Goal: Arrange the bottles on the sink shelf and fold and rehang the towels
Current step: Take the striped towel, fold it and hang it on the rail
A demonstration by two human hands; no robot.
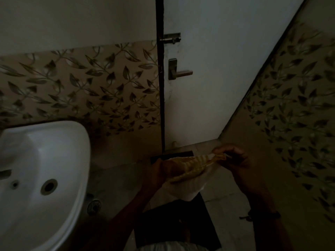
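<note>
Currently I log:
Towel [188,171]: lower centre of frame, stretched between both hands, right of sink [78,142].
Left hand [158,172]: fingers curled round towel's left end.
Right hand [237,160]: fingertips pinching its right corner.

light: pretty dim tbh
walls [81,84]: leaf-print tiles, plain paint above
door [217,96]: white, lever handle [181,73] below a bolt latch [171,39]
floor [228,201]: pale, dark mat [168,223]
left: white washbasin [72,142]

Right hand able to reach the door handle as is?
Probably not yet: the right hand pinches the striped towel, which the left hand also grips. The path to the door handle itself looks unblocked.
</note>
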